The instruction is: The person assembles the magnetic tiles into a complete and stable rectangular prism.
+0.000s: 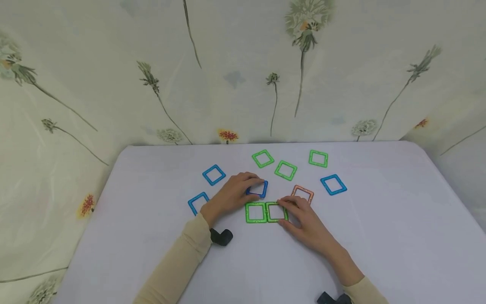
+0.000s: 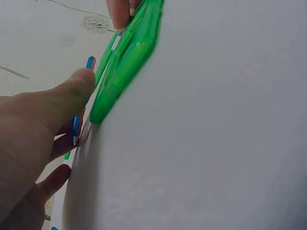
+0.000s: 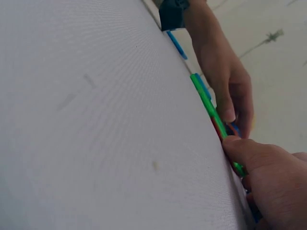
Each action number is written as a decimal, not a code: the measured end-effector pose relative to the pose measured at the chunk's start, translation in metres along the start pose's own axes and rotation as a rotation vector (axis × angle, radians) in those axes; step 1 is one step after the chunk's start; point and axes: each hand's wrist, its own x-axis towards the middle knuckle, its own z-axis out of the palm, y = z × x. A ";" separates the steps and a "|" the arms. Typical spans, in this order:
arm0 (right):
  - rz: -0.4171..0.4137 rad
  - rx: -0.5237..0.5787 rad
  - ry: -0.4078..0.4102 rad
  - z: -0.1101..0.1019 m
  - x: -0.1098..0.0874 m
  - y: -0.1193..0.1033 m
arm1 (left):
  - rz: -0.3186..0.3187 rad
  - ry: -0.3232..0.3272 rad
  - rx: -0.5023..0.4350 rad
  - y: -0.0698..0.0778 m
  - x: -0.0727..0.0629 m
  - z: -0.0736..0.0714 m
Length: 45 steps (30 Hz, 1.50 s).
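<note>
Clearly, a bright green frame [image 1: 248, 213], square and hollow, is seen lying on the white table [image 1: 247, 264]. Against its right side a second green frame [image 1: 276, 220] is set, edge to edge, and this one is gripped by the right hand [image 1: 305, 221], the fingers being placed at its far side and the thumb at its near side. Just beyond the bright green frame, a dark blue frame [image 1: 265, 189] is pinched between the thumb and fingers of the left hand [image 1: 237, 188]; whether it is rested on the table or slightly raised cannot be told.

Beyond the bright green frame and to its right, an orange frame [image 1: 305, 189] is partly covered by the right hand. Farther to the right of the bright green frame, a light blue frame [image 1: 339, 191] is laid. To its left, two more blue frames [image 1: 219, 180] are spread, the nearer partly hidden by the left arm. Well beyond it, three pale green frames [image 1: 283, 176] are scattered. Left of the bright green frame and nearer, a black wrist mount [image 1: 222, 237] is worn on the left wrist.
</note>
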 end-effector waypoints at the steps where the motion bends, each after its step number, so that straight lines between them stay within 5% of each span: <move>1: 0.003 0.001 -0.004 0.000 0.000 0.000 | -0.003 0.003 -0.006 0.000 0.000 0.000; 18: -0.009 0.000 0.002 -0.001 0.000 -0.001 | -0.101 0.096 -0.136 0.002 -0.006 0.005; 31: -0.019 0.000 0.009 0.000 0.000 0.001 | -0.020 0.189 -0.217 -0.003 -0.011 0.012; 45: -0.023 0.007 0.012 0.000 0.000 0.002 | -0.057 0.209 -0.311 -0.002 -0.020 0.011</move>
